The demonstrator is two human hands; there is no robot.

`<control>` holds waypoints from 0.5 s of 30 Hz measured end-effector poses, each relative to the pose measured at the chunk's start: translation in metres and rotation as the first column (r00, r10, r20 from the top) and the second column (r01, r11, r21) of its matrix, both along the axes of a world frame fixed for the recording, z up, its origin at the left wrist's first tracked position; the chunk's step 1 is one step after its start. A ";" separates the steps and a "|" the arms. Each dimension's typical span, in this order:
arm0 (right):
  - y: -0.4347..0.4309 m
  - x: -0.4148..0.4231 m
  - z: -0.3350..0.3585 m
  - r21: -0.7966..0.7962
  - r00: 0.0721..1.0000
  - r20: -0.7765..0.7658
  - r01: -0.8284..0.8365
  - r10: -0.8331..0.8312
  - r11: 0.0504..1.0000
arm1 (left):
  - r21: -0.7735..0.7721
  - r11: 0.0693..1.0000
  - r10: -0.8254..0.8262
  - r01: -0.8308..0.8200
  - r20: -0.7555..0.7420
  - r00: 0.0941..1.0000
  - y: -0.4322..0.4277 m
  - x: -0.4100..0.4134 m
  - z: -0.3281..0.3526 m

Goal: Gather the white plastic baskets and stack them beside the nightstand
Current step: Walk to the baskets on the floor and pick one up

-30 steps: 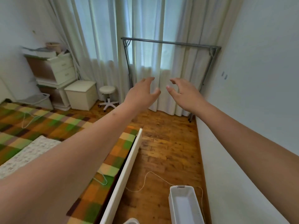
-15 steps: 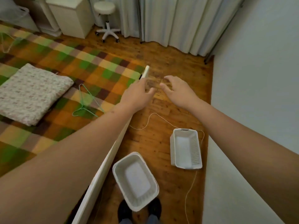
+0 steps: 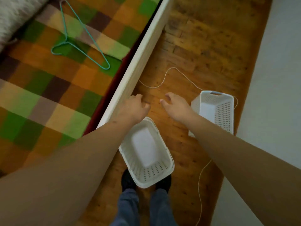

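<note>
Two white perforated plastic baskets stand on the wooden floor. The near basket (image 3: 147,152) sits just in front of my feet, beside the bed's white side rail. The far basket (image 3: 216,110) stands against the right wall. My left hand (image 3: 135,106) hovers above the near basket's far end with loosely curled fingers and holds nothing. My right hand (image 3: 175,106) hangs between the two baskets, also relaxed and holding nothing; its forearm covers the far basket's left side. The nightstand is out of view.
A bed with a checked green and orange blanket (image 3: 57,88) fills the left; a teal wire hanger (image 3: 78,35) lies on it. The bed's white rail (image 3: 140,62) borders a narrow floor strip. A thin white cord (image 3: 177,74) trails over the floor. A pale wall (image 3: 275,95) stands at right.
The view has tilted down from the curtains and clothes rail to the floor at my feet. Both hands have dropped toward the baskets and still hold nothing.
</note>
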State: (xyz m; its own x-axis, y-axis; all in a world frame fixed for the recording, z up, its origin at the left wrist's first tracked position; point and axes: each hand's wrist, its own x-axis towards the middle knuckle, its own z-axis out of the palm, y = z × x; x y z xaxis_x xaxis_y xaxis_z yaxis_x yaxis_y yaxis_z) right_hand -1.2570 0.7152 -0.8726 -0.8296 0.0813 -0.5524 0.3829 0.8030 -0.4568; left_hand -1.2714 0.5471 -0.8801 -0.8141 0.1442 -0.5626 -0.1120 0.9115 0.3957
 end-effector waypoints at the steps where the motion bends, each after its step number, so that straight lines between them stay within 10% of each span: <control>1: -0.001 0.008 -0.024 -0.014 0.998 0.046 0.034 -0.034 0.999 | -0.031 0.999 -0.013 0.014 0.034 0.999 -0.002 0.004 -0.023; 15: -0.004 0.114 -0.275 -0.023 0.917 0.297 0.287 -0.267 0.958 | -0.247 0.957 -0.123 0.151 0.125 0.985 0.000 0.035 -0.255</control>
